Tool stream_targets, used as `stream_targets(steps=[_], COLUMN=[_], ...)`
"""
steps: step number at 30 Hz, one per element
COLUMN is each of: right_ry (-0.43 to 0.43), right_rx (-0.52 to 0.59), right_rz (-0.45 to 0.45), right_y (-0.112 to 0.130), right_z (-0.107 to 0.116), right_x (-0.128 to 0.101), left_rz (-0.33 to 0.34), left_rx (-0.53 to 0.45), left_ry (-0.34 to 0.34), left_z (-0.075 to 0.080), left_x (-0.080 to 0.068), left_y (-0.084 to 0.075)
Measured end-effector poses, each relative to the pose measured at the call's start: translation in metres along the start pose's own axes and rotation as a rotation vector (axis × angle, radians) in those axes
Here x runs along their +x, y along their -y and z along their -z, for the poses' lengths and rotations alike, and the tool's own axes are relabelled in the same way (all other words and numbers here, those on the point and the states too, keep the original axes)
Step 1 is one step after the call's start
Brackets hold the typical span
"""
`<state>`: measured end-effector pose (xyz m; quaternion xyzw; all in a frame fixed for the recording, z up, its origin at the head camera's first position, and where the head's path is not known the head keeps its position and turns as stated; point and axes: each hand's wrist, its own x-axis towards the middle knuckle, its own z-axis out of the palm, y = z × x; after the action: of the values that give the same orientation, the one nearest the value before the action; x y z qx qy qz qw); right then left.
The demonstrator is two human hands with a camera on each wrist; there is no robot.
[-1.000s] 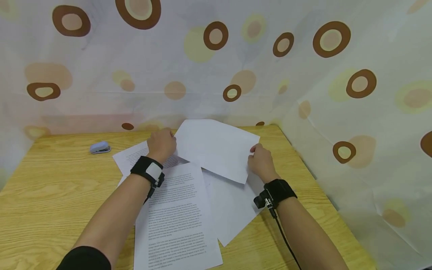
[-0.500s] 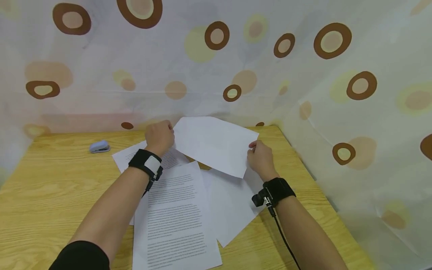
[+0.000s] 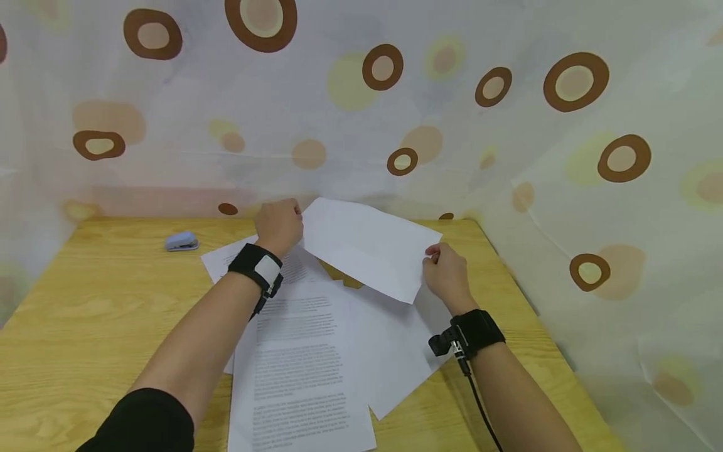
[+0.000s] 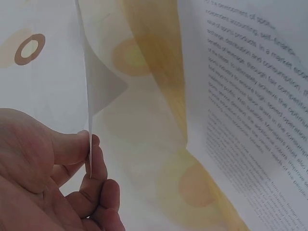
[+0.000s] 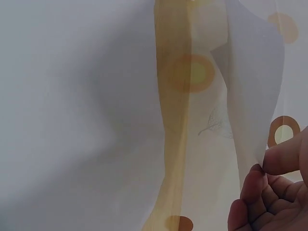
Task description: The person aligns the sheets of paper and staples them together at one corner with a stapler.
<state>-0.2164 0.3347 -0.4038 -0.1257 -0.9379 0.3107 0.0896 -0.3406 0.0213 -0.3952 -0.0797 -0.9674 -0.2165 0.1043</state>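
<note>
While both hands are holding one blank white sheet [image 3: 369, 248] up off the table at the centre of the head view, the gathering of the scattered pages looks to be only beginning. The left hand [image 3: 278, 226] is pinching the sheet's left edge between thumb and curled fingers [image 4: 96, 185], as the left wrist view shows edge-on, and the right hand [image 3: 446, 273] is pinching its right corner between thumb and fingertip [image 5: 284, 156], so both grips are narrow and closed on paper. Judging from how things lie, only this sheet is in hand: a printed page [image 3: 299, 370] is lying flat in the lower middle of the frame, another printed sheet [image 3: 223, 260] is poking out from under the left wrist, and a plain sheet [image 3: 395, 355] is lying slantwise to the lower right, all overlapping loosely and none squared up. A small pale blue stapler [image 3: 181, 242] is sitting untouched at the left of the frame, well apart from the papers. The paper is thin, limp and slightly translucent, bowing between the hands; the table [image 3: 85, 301] is showing a smooth yellow wood grain; the backdrop [image 3: 508, 157] is a soft, creased cloth printed with brown and yellow rings
</note>
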Motion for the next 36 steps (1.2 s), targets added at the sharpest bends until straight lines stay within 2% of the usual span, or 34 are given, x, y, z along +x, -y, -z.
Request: stream_targets(steps=[10, 14, 19, 22, 29, 36], right_ry=[-0.009, 0.027, 0.098, 0.135, 0.189, 0.22], right_rx=[0.08, 0.11, 0.134, 0.136, 0.14, 0.221], right_rz=[-0.007, -0.013, 0.038, 0.083, 0.16, 0.176], right_y=[0.004, 0.005, 0.006, 0.008, 0.014, 0.023], right_z=[0.005, 0.006, 0.005, 0.004, 0.001, -0.004], right_x=[-0.009, -0.015, -0.025, -0.034, -0.062, -0.092], left_rz=[0.014, 0.001, -0.01, -0.031, -0.112, -0.14], left_rx=[-0.027, -0.028, -0.036, -0.058, -0.136, -0.124], left_ry=[0.031, 0.029, 0.035, 0.054, 0.15, 0.166], left_z=[0.01, 0.013, 0.016, 0.02, 0.032, 0.037], left_x=[0.006, 0.008, 0.01, 0.009, 0.005, 0.002], left_y=[-0.007, -0.005, 0.0, 0.003, 0.008, 0.014])
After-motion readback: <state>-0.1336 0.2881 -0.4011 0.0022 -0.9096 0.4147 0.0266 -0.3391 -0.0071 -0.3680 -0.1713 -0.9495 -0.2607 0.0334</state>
